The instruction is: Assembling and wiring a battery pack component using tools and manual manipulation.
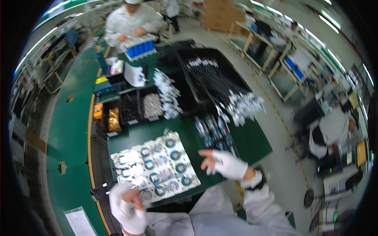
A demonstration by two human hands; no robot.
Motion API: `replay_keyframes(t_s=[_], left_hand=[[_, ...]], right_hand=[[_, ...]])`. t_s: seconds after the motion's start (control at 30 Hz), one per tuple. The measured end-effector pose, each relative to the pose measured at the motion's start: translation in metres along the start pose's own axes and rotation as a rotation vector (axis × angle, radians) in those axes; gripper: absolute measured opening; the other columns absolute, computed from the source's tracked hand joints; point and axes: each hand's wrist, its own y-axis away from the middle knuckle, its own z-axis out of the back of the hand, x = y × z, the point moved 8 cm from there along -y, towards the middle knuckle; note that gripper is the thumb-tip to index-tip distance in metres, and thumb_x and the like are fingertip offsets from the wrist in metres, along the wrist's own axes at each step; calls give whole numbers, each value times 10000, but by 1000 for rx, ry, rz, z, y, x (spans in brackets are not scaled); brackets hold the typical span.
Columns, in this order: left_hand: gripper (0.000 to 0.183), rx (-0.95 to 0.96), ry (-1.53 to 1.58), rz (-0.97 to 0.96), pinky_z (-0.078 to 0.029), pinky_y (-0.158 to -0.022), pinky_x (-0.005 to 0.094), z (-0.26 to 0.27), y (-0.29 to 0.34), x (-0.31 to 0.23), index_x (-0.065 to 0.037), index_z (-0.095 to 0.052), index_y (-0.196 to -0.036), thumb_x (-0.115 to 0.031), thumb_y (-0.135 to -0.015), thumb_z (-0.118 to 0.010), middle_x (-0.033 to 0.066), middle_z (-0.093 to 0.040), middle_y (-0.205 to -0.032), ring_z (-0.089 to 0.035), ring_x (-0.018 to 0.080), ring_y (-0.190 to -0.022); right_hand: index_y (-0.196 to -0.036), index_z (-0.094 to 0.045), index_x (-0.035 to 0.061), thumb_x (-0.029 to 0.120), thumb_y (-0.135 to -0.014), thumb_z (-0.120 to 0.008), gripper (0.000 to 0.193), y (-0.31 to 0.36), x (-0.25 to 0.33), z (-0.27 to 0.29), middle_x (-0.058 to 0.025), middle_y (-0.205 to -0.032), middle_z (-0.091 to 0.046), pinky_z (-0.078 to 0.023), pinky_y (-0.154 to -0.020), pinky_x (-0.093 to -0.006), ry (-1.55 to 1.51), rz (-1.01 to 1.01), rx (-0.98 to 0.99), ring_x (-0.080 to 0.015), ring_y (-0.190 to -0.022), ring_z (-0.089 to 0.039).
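The white-gloved left hand with bare fingertips (128, 208) curled at the lower left of the frame, though whether it gripped anything could not be told, while the matching right hand (226, 163), right of centre, was loosely open, fingers extended. Between them, below centre, lay a flat white panel (188, 162) bearing round teal-ringed parts; beyond it, toward upper centre, sat small silvery metal pieces (152, 105) and black cables with pale ends (246, 108).

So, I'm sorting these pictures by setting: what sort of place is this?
Most likely a factory assembly floor: a white panel of round parts lies on a green bench, bins of small pieces stand beyond it, and a co-worker in white is at the far end.
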Motion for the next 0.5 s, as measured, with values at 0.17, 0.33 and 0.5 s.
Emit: replay_keyframes(t_s=[0.17, 0.33, 0.5], left_hand=[[162, 689, 600, -412, -551, -669, 344, -60, 50, -100, -91, -712, -920, -245, -941, -667, 64, -705, -902, -691, 262, -766], [203, 925, 347, 151, -561, -752, 441, -235, 183, 43, -73, -737, -958, -264, -902, -695, 157, -712, -908, -684, 368, -825], [333, 905, -58, 172, -539, -856, 506, -356, 258, 152, -81, -707, -1109, -268, -836, -682, 206, -720, -1084, -683, 401, -999]], right_hand=[[-1430, -479, -24, 295, -1075, -534, 481, 37, 149, 51, -131, -1000, -688, -524, -846, -336, -426, 825, -213, -186, -853, -656], [-1054, -712, -4, 347, -981, -665, 361, 24, 67, 25, -158, -894, -713, -535, -870, -391, 444, 260, -330, -307, -832, -698], [-1159, -688, -8, 278, -908, -679, 381, 37, 1, -1, -182, -1022, -679, -535, -834, -452, 1095, 211, -614, -351, -929, -648]])
